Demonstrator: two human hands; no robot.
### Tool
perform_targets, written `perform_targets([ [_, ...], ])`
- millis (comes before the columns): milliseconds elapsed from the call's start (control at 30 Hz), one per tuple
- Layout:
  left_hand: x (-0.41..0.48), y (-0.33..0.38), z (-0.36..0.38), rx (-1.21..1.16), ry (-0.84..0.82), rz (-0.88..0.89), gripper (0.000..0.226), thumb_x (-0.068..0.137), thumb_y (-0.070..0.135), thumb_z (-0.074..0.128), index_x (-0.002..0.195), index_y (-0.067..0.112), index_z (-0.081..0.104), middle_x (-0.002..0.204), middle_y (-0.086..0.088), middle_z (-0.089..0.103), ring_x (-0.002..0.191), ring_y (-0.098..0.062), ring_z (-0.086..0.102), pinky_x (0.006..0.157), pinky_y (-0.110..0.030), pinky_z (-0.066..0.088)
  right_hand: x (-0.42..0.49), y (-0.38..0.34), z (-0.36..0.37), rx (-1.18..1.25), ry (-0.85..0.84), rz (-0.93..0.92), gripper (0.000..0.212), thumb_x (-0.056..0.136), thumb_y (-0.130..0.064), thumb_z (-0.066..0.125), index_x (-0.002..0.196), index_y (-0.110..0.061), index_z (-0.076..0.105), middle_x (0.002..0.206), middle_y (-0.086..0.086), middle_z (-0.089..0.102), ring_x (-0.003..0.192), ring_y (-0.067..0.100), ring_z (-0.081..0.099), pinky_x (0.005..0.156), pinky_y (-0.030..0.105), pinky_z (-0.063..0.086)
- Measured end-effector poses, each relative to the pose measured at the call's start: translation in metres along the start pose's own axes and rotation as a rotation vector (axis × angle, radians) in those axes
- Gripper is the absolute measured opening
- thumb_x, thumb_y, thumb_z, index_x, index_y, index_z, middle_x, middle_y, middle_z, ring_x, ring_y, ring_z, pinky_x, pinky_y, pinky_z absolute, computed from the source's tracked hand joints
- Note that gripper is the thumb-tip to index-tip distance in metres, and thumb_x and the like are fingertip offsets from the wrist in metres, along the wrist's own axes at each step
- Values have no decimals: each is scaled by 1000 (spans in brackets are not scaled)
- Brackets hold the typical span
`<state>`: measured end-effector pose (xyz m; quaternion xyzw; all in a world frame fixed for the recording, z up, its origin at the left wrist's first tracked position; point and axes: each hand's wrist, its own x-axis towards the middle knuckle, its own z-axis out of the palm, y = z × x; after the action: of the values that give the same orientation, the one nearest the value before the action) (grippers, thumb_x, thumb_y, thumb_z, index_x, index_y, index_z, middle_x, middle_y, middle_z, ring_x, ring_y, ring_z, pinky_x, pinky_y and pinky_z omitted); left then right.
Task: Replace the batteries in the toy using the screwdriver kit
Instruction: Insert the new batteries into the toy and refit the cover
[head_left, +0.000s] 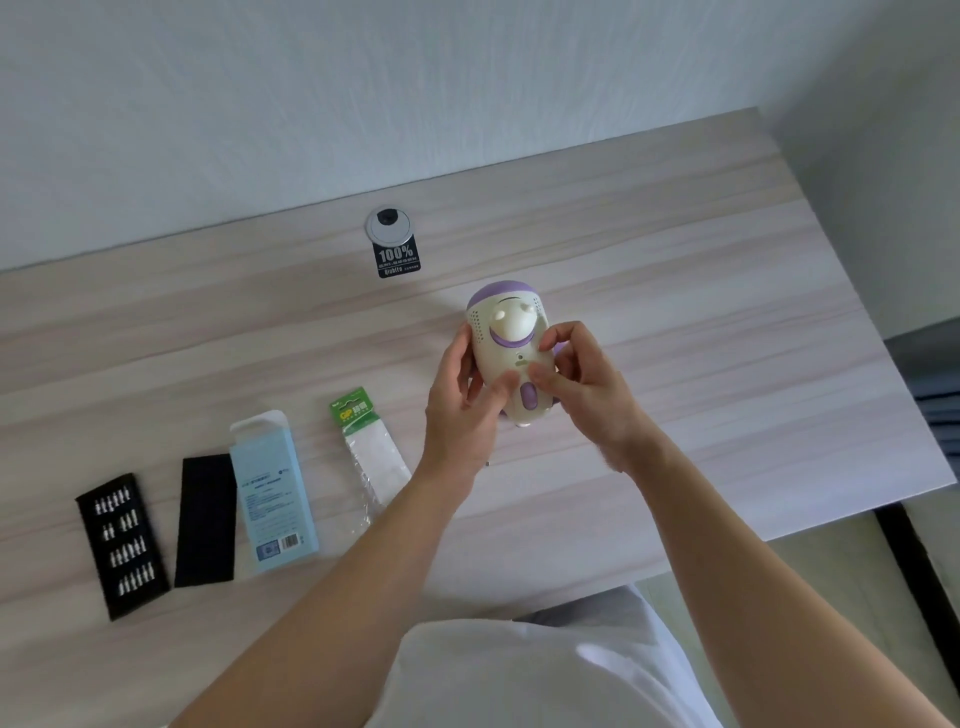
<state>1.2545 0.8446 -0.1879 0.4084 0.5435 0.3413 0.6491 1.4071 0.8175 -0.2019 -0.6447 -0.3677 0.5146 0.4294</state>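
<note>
A cream and purple toy (506, 343) is held above the wooden desk (701, 322), its underside turned toward me. My left hand (465, 410) grips its left side, thumb pressed on the cream panel near the middle. My right hand (582, 384) holds the right side, its thumb and forefinger on that same panel beside a small screw hole. The screwdriver bit tray (122, 545) lies black and open at the far left. A green GP battery pack (371, 457) lies just left of my left wrist; its clear blister looks empty.
A black foam lid (205, 519) and a light blue box (272, 493) lie between the bit tray and the battery pack. A grey cable grommet with a black sticker (392, 241) sits at the desk's back edge. The desk ends at the right, near dark furniture.
</note>
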Motion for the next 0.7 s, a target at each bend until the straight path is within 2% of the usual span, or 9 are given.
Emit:
perform_targets([
  [100,-2,2,1,6,33,9,70,84,7,68,149,18,43,135,3,63,122,-10,61,105,-59,46,-1,-5,1,-49,-8,-12,17,90,-15,66,100,-13,52,74,7,37,72,22,38,69,39,41],
  [233,-3,4,6,33,92,6,65,90,-4,65,148,16,44,135,1,63,122,-11,61,104,-54,49,-2,-14,-2,-148,-12,-3,15,89,-17,67,94,-18,53,75,9,44,68,22,44,69,48,49],
  [300,-6,7,11,60,114,33,62,90,-3,65,146,15,47,130,2,66,119,-11,63,99,-48,53,-3,-18,-8,-179,-10,3,16,86,-24,68,93,-21,54,75,8,50,68,32,50,73,52,53],
  [367,-9,9,15,85,131,48,57,90,-1,65,142,16,51,121,5,69,110,-8,66,89,-40,57,-3,-22,-14,-196,-10,12,15,88,-23,68,95,-18,56,77,6,56,73,35,61,75,49,54],
  [433,-15,12,18,85,167,50,50,91,2,66,137,16,55,114,8,68,100,-1,66,77,-25,57,-5,-25,-22,-197,-21,16,13,91,-19,67,99,-15,58,78,3,61,66,16,64,70,37,53],
  [500,-23,15,16,76,230,27,42,93,7,66,132,17,54,119,14,62,103,9,60,78,-9,50,-8,-26,-33,-224,-34,22,12,92,-20,65,101,-14,59,75,-1,61,62,7,58,65,28,47],
  [567,-31,12,7,113,315,23,40,95,13,66,134,13,55,127,9,59,117,0,56,87,-6,44,-10,-23,-45,-241,-43,41,11,92,-22,64,101,-16,59,76,-1,61,68,13,56,66,29,47],
  [600,-34,9,2,151,361,33,36,95,14,65,130,11,57,125,6,61,117,-6,58,87,-6,44,-10,-22,-51,-258,-46,51,10,93,-23,64,99,-17,59,79,0,62,70,17,57,68,31,49],
  [700,-50,-5,-13,261,480,41,17,95,14,65,112,14,64,104,6,67,97,-10,63,76,-2,44,-11,-8,-64,-324,-41,81,6,93,-23,63,95,-19,60,81,4,64,78,27,64,70,31,49],
])
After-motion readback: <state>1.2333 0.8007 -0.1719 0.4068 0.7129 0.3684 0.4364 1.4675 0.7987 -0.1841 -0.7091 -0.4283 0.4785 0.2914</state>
